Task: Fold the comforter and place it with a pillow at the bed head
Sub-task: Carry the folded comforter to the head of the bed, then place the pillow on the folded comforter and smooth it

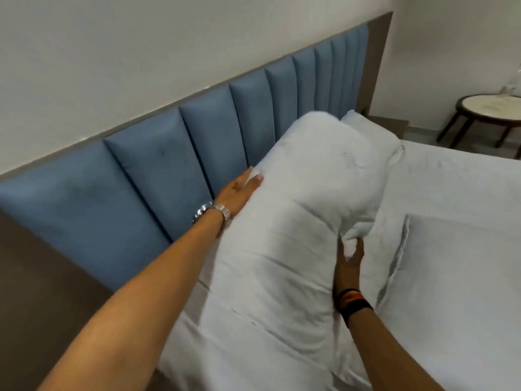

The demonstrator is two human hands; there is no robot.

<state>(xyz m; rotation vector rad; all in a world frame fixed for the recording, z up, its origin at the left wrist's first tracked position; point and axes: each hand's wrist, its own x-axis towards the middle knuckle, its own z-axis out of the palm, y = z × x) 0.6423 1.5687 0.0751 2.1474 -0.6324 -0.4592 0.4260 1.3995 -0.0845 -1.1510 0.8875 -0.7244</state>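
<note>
A folded white comforter (296,221) lies as a thick bundle along the blue padded headboard (158,176) at the bed head. My left hand (239,190), with a silver watch on the wrist, grips its far edge beside the headboard. My right hand (349,252), dark bands on the wrist, pinches a fold on its near side. A white pillow (375,134) peeks out behind the bundle's far end. Another white pillow (456,277) lies flat on the mattress to the right of my right hand.
White sheet (451,179) covers the bed. A brown bed frame panel (42,277) runs along the lower left. A round side table (490,108) with dark legs stands past the bed's far corner, against the white wall.
</note>
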